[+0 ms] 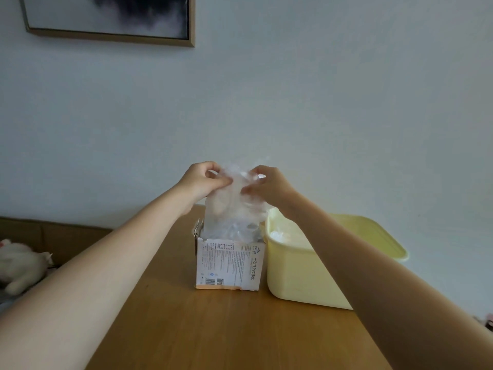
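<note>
A white printed cardboard box (229,264) with a torn-open top stands upright on the wooden table (186,329). Clear plastic gloves (234,209) rise out of it in a crumpled bunch. My left hand (201,181) pinches the top left of the bunch. My right hand (268,186) pinches its top right. Both hands hover above the box, and the lower part of the gloves is still inside it.
A pale yellow plastic tub (296,273) sits just right of the box, with white crumpled material (280,235) inside. A white plush toy (20,263) lies at the far left beyond the table edge. A framed picture (112,20) hangs on the wall behind.
</note>
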Motion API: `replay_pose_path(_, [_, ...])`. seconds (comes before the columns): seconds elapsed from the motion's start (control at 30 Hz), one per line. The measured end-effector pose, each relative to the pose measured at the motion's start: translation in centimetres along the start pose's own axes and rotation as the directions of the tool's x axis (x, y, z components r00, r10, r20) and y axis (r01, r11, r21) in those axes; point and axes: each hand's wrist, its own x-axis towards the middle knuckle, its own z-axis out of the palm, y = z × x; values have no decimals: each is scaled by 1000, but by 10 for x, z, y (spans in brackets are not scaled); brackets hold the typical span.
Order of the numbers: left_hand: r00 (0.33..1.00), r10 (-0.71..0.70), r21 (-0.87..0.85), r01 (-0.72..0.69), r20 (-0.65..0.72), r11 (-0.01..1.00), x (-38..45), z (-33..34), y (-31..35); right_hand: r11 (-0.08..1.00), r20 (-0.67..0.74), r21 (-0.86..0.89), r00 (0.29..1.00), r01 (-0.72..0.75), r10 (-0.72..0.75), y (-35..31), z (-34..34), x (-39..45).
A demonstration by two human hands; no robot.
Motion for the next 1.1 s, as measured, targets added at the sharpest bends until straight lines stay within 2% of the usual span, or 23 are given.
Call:
replay_pose_path(0.1, [993, -47, -18, 45, -113, 999, 4, -11, -10, 991, -71, 133, 997, 34, -25, 2, -4, 2])
replay_pose_path(0.27, [975, -86, -29, 81, -206, 996, 9, -18, -19, 967, -106, -175, 973, 187, -207, 4, 4, 8])
replay_pose_path(0.43, [964, -63, -5, 64, -258, 998, 13, -21, -24, 979, -133, -164, 980, 123, -146, 4, 3, 12])
replay_pose_path(0.53, [943, -48, 4, 52, -330, 999, 12, -23, -21, 958, 50, -249, 990, 140, -132, 4, 3, 6])
replay_pose_path(0.63, [950, -66, 18, 75, -304, 997, 10, -24, -22, 910, 292, -354, 950, 218, -114, 3, 12, -8])
replay_pose_path(0.73, [930, -106, -43, 98, -351, 994, 10, -25, -21, 719, 406, -632, 914, 287, -8, 13, 30, -8])
replay_pose_path(0.83, [894, -108, -85, 79, -434, 993, 12, -28, -19, 598, 427, -762, 886, 248, 177, 21, 44, -9])
replay_pose_path(1.0, [936, -54, 18, 65, -348, 998, 11, -20, -19, 568, 414, -807, 839, 160, 353, 18, 59, -3])
replay_pose_path(1.1, [940, 79, 226, -2, -332, 974, 7, -14, -16, 565, 370, -820, 835, 87, 408, 12, 64, -9])
